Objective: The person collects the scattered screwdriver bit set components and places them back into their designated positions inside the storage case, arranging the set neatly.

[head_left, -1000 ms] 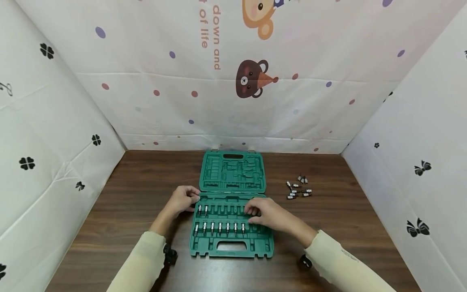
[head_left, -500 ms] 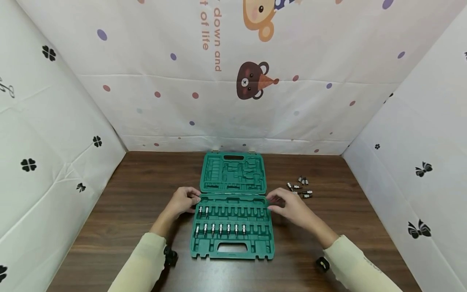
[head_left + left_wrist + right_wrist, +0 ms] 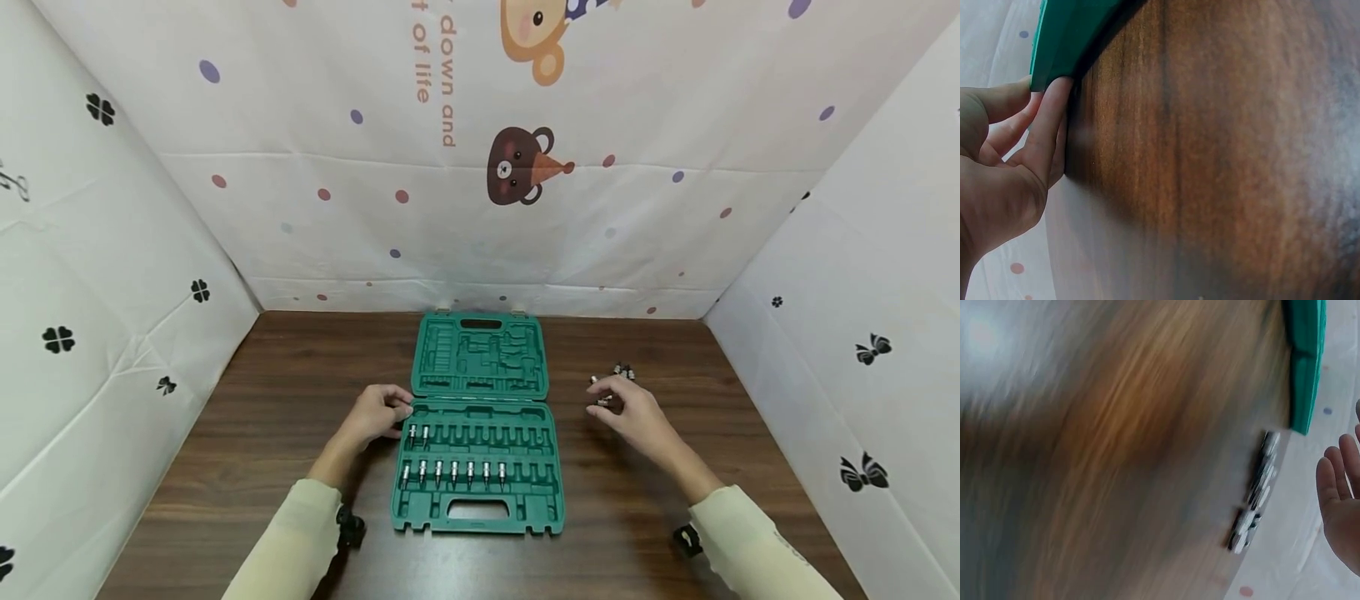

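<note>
An open green plastic tool case [image 3: 534,508] lies on the table with its lid folded back. Several silver bit sockets [image 3: 470,473] sit in its lower row, and two more bit sockets [image 3: 412,433] stand at the left of the upper row. My left hand [image 3: 371,412] pinches the case's left edge near the hinge; in the left wrist view, thumb and fingers meet at the case corner [image 3: 1075,37]. My right hand [image 3: 636,415], fingers apart and nothing visible between them, hovers over the loose bit sockets [image 3: 625,371], partly hiding them. The right wrist view shows these sockets [image 3: 1263,475] in a blurred cluster.
The dark wooden table [image 3: 300,358] is enclosed by printed white cloth, with a back wall [image 3: 450,225] and side walls left and right. The case lid [image 3: 480,354] reaches close to the back wall. Moulded slots line the case.
My right hand has moved from above the case's upper row, past its right edge, to the loose bit sockets. My left hand has stayed at the case's left edge.
</note>
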Motion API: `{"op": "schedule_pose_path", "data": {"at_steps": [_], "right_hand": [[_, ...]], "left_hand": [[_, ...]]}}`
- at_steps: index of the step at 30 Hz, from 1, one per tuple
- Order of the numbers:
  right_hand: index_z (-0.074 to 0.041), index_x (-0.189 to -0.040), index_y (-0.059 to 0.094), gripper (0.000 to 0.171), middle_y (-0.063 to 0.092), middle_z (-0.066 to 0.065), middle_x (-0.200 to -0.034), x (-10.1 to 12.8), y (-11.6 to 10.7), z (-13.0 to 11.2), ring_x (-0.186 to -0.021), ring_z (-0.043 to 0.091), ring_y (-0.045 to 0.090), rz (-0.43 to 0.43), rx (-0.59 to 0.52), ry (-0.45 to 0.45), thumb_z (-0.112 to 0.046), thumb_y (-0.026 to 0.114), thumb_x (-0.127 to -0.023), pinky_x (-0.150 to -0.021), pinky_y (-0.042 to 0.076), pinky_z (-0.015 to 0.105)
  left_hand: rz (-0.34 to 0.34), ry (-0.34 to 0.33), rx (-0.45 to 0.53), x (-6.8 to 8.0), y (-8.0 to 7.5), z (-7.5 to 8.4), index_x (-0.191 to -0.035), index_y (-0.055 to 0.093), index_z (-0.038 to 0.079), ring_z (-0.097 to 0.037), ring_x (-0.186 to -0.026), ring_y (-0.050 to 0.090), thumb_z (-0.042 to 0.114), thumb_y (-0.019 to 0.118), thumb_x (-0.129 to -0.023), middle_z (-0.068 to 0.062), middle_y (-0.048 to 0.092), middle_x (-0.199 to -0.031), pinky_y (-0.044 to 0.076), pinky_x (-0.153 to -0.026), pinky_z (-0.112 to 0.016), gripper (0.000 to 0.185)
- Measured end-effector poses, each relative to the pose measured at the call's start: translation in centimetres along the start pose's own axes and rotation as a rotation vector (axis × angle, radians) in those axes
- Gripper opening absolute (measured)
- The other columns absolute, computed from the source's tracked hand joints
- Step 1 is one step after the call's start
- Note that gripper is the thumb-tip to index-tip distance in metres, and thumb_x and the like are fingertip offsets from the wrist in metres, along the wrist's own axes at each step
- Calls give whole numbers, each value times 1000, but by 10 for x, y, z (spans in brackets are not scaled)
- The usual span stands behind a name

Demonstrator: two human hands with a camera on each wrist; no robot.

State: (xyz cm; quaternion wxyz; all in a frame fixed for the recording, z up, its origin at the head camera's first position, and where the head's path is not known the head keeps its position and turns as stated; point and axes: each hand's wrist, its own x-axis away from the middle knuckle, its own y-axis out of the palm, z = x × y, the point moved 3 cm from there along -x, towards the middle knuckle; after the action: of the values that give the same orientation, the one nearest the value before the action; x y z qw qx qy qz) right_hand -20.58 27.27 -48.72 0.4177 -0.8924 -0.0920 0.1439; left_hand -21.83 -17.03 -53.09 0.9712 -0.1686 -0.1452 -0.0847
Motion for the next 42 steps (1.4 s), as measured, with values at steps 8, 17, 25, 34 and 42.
{"op": "schedule_pose_path", "data": {"at_steps": [8, 17, 25, 34, 42], "right_hand": [[-8, -117, 70, 28, 67, 9, -115, 2, -13, 27, -100, 29, 70, 87, 57, 40, -14, 80, -92, -82, 60, 48], [-8, -123, 68, 30, 64, 12, -125, 9, -24, 56, -107, 33, 66, 119, 108, 73, -17, 77, -96, -86, 56, 52], [-4, -129, 65, 36, 62, 19, -131, 12, -27, 73, -117, 40, 63, 86, 81, 164, -20, 74, -98, -94, 54, 58], [-4, -130, 65, 35, 64, 21, -128, 10, -22, 86, -111, 39, 67, 34, 102, 210, -17, 73, -99, -90, 57, 54], [-6, -132, 67, 30, 60, 24, -138, 6, -23, 87, -123, 46, 59, 4, 135, 218, -13, 65, -103, -99, 49, 63]], "left_hand": [[0, -5, -1, 2, 0, 2, -118, 68, -2, -24, -91, 66, 1, 61, -102, -16, 63, -104, 65, -72, -40, 18], [-2, 3, -7, 2, 1, 2, -119, 68, -2, -24, -91, 66, 1, 60, -103, -16, 63, -105, 65, -72, -40, 18], [6, 1, -10, 3, 1, 1, -117, 68, -2, -24, -90, 66, 1, 61, -102, -16, 63, -105, 65, -71, -40, 17], [1, 4, -9, 3, 1, 1, -117, 68, -2, -23, -90, 66, 1, 61, -103, -17, 63, -105, 65, -72, -40, 16], [11, 5, -18, 3, 1, 1, -117, 68, -1, -23, -90, 66, 2, 61, -103, -17, 63, -106, 65, -72, -39, 16]]}}
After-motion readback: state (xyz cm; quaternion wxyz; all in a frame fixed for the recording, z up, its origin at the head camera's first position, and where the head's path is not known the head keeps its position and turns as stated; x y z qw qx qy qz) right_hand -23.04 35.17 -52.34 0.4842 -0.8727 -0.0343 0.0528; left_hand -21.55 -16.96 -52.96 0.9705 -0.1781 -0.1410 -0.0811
